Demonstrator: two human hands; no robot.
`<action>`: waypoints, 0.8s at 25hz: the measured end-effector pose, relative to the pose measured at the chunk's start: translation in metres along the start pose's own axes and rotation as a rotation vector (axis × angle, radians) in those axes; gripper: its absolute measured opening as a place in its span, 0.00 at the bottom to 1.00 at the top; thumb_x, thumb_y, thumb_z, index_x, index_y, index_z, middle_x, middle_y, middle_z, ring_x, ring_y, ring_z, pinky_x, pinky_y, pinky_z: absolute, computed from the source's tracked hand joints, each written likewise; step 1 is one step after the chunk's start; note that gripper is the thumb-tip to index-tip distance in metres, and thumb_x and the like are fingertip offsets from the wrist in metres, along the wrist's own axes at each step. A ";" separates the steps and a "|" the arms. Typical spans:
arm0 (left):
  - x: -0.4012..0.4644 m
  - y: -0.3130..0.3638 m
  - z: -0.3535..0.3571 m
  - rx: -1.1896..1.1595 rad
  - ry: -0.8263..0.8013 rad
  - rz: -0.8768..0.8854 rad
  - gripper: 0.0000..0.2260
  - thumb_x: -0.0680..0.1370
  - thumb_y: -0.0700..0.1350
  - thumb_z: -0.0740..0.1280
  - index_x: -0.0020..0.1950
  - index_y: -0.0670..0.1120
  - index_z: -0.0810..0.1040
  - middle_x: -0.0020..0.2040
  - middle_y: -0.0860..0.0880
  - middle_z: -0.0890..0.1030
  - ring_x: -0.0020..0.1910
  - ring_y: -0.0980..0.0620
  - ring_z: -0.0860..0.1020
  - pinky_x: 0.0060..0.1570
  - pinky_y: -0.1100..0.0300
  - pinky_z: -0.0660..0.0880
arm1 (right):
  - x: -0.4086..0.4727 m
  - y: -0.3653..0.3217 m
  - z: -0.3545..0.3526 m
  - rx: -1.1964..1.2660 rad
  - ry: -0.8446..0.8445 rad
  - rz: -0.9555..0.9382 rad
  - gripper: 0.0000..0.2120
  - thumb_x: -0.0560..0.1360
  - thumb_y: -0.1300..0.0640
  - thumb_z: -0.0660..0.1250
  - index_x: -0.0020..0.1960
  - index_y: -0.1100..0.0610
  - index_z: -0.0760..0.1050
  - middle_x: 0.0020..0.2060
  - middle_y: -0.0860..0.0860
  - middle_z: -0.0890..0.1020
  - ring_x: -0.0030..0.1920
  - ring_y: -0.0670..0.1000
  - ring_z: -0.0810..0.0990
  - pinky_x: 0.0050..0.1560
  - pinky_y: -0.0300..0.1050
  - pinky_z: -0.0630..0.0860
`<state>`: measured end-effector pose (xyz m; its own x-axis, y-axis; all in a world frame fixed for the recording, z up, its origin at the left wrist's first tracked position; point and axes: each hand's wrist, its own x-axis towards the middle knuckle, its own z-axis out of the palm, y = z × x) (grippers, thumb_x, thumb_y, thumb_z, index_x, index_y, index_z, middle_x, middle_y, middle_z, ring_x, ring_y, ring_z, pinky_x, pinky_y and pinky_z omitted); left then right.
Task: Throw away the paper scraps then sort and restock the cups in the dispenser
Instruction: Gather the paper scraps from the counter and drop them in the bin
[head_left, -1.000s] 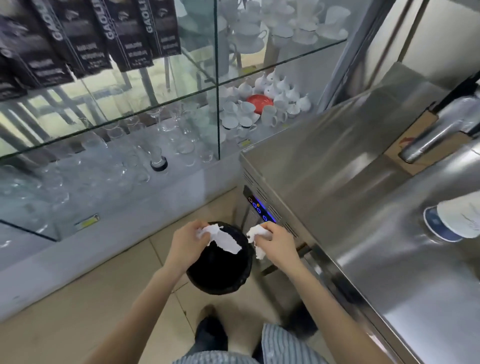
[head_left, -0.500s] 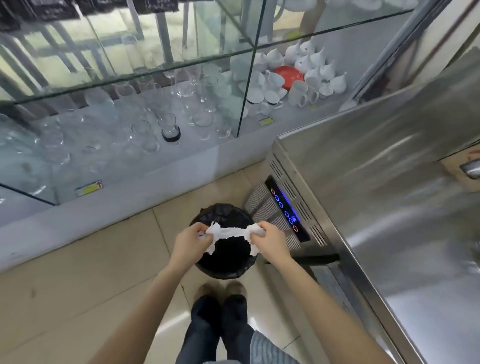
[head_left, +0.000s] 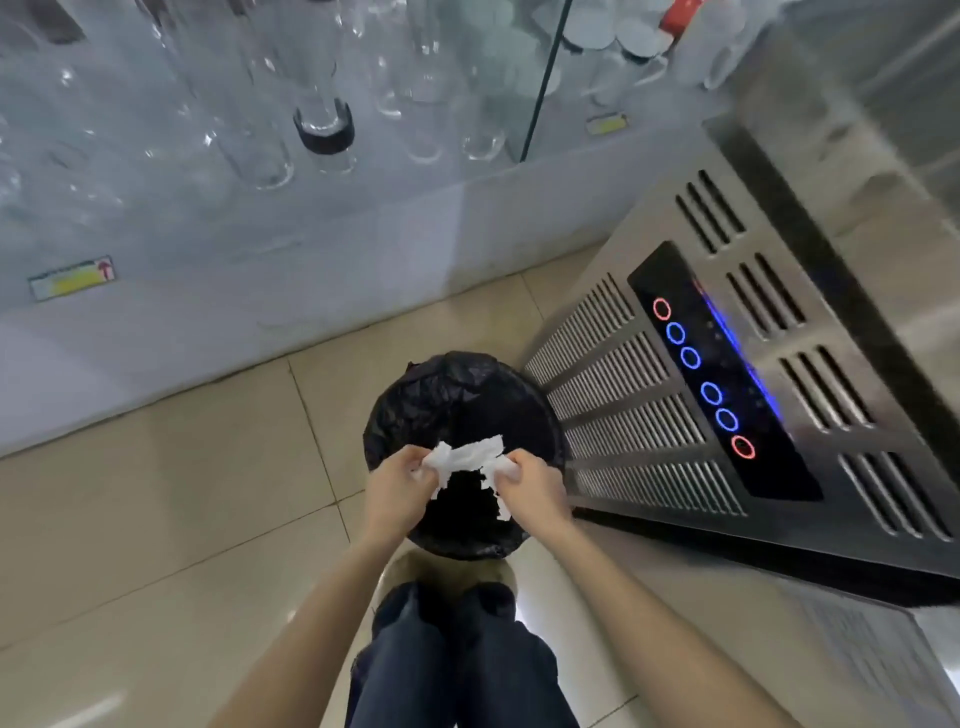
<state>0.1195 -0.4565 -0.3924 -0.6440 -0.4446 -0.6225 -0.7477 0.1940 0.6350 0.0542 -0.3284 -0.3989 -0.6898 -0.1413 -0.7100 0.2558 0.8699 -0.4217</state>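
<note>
Head view, lower centre of frame: the left hand (head_left: 397, 491) and right hand (head_left: 530, 491) have drawn together, both pinching the paper scraps (head_left: 467, 460) directly above the black-lined bin (head_left: 462, 395); release looks imminent; cups come afterwards

Single view, head-worn wide-angle camera. It looks steeply down and slightly forward from above the person's own legs (head_left: 457, 665) and forearms. Frame centre falls on the black-lined waste bin (head_left: 462, 395) on the tiled floor (head_left: 156, 493). The upper frame takes in the glass display cabinet (head_left: 260, 104); the right side takes in the stainless steel unit (head_left: 649, 415) with its lit control panel (head_left: 717, 379). Straight edges bow near the borders. There is no second view to overlap.
</note>
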 end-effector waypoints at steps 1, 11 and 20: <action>0.015 -0.015 0.011 0.002 -0.023 -0.015 0.08 0.75 0.42 0.60 0.51 0.44 0.77 0.48 0.47 0.80 0.52 0.45 0.77 0.46 0.59 0.69 | 0.016 0.010 0.013 0.000 -0.007 0.010 0.11 0.74 0.59 0.55 0.50 0.57 0.74 0.46 0.56 0.78 0.41 0.54 0.72 0.39 0.45 0.68; 0.094 -0.091 0.079 0.097 -0.182 -0.116 0.21 0.75 0.45 0.62 0.67 0.44 0.67 0.64 0.43 0.75 0.64 0.44 0.72 0.58 0.58 0.67 | 0.124 0.068 0.086 -0.060 -0.103 -0.005 0.17 0.75 0.55 0.62 0.64 0.54 0.69 0.60 0.57 0.77 0.58 0.57 0.76 0.54 0.48 0.74; 0.075 -0.075 0.073 0.258 -0.247 -0.013 0.24 0.76 0.45 0.62 0.70 0.45 0.61 0.69 0.45 0.69 0.68 0.46 0.68 0.63 0.59 0.65 | 0.099 0.065 0.069 -0.257 -0.220 -0.049 0.24 0.74 0.53 0.63 0.69 0.55 0.63 0.66 0.57 0.71 0.65 0.58 0.70 0.64 0.55 0.71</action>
<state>0.1157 -0.4402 -0.5205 -0.6300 -0.2300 -0.7418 -0.7521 0.4185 0.5091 0.0497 -0.3188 -0.5354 -0.5271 -0.2599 -0.8091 0.0278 0.9463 -0.3220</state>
